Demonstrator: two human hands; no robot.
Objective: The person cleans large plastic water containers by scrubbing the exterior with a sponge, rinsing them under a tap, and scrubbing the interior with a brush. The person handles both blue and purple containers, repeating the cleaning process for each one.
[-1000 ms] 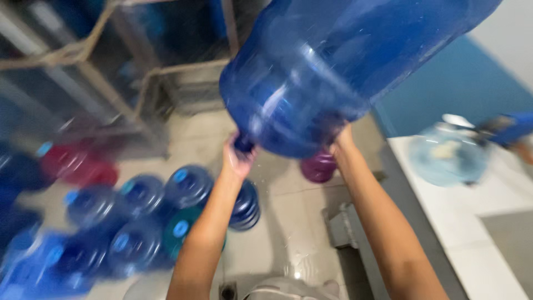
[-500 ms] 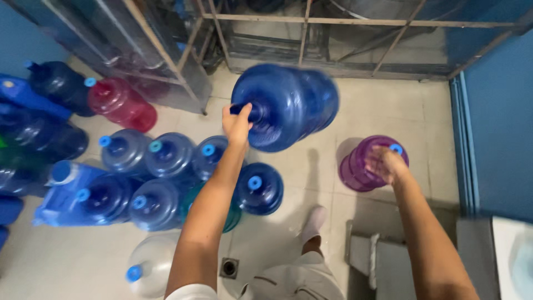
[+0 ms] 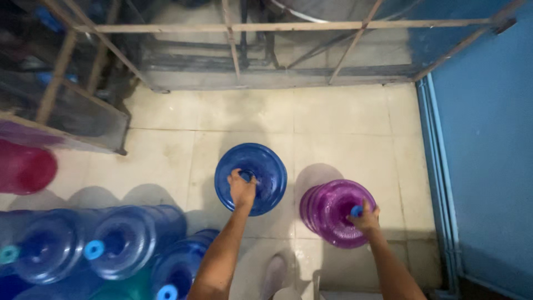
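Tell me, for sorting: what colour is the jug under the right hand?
Purple jug, blue cap; head view.

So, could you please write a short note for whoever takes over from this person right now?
Left hand: gripping the neck of the blue water jug, which stands upright on the tiled floor.
Right hand: on the blue-capped neck of the purple water jug, upright beside the blue one and apart from it.
Done: both jugs are on the floor in front of the wire-mesh frame.
Left: both hands are on the necks, neither released. More blue jugs stand in a cluster at lower left.
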